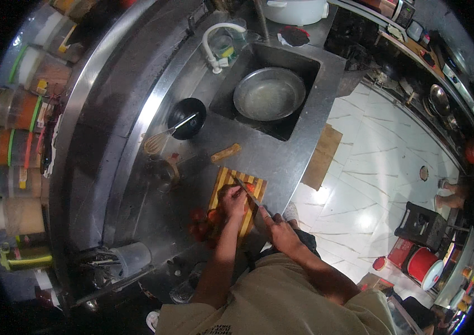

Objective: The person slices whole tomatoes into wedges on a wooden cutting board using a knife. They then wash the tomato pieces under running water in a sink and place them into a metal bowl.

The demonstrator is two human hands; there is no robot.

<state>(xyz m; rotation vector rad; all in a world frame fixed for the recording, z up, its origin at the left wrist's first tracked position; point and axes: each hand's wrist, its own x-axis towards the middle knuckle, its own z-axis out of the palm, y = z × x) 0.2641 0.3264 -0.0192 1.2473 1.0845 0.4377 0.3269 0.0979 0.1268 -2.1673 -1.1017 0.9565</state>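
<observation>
A striped wooden cutting board [222, 179] lies on the steel counter before me. My right hand [279, 229] grips a kitchen knife [250, 193], its blade slanting across the board towards the far left. Beneath and beside the blade shows a red piece of food [250, 187], probably tomato. My left hand [233, 202] is at that piece, fingers curled close to the blade; whether it pinches the piece is hard to see. Several red, tomato-like things [198, 226] sit at the board's left edge, partly hidden by my left forearm.
Beyond the board, a metal basin [269, 94] stands in the sink [313, 69] by a white faucet [209, 44]. A whisk [161, 141] rests on a black bowl [186, 118]. Lidded containers [15, 109] line the left shelf. Another person's feet [446, 202] show at right.
</observation>
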